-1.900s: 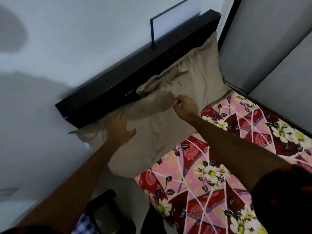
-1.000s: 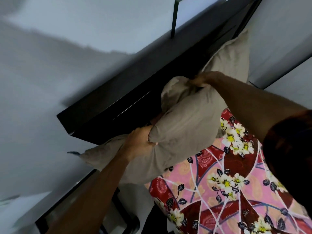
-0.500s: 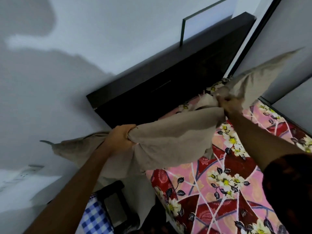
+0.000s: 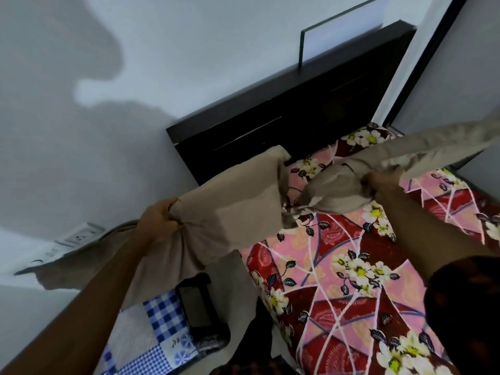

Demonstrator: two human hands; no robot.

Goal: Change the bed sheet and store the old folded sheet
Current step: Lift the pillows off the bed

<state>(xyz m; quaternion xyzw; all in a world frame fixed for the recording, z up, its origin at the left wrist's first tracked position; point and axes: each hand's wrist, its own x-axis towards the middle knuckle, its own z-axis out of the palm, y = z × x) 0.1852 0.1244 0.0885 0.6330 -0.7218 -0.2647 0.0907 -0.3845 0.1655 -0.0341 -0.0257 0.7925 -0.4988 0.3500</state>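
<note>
Grip noted: my left hand (image 4: 159, 220) clenched a bunched end of the left beige pillow (image 4: 232, 209), fingers curled tight, holding it up near the bed's edge. My right hand (image 4: 378, 182) clenched the right beige pillow (image 4: 338, 190) likewise, above the floral bed sheet (image 4: 338, 255), which lay spread on the mattress below the dark headboard (image 4: 284, 117). A phone (image 4: 197, 307) lay on a checked cloth (image 4: 159, 315) beside the bed.

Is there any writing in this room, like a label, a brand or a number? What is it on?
No text can be read anywhere.
On the socket, any marking is too blurred.
The dark device shows a blank face.
The sheet has only flowers; the left pillow and right pillow are plain.
</note>
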